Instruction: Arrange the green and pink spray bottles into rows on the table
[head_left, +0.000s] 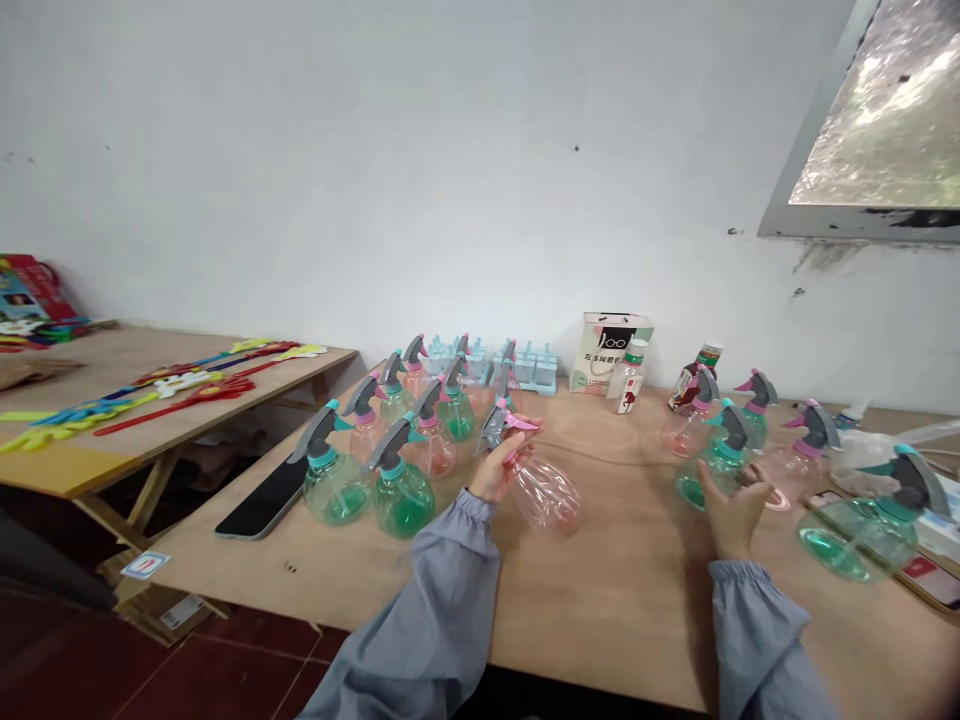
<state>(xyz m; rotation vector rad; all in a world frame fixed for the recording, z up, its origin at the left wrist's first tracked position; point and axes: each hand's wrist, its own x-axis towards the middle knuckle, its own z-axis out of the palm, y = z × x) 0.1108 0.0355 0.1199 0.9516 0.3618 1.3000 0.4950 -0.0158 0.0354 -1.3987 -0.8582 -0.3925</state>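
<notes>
My left hand (501,468) is closed around the neck of a clear pink spray bottle (551,497), which tilts with its round body toward the right. Its grey and pink trigger head pokes out above my fingers. At the right, my right hand (733,508) is open, thumb and fingers apart and curved, in front of a green spray bottle (726,455); I cannot tell whether it touches it. Beside that hand stands another pink spray bottle (795,465). Nearer the right edge is a green spray bottle (862,535) with some liquid in it.
Several pink and green spray bottles (405,500) stand grouped left of my left hand, beside a black phone (262,500). Along the wall are light-blue molds (536,368), a paper bag (611,350) and two labelled bottles (628,380). Colourful hand-shaped strips (180,390) lie on the left table.
</notes>
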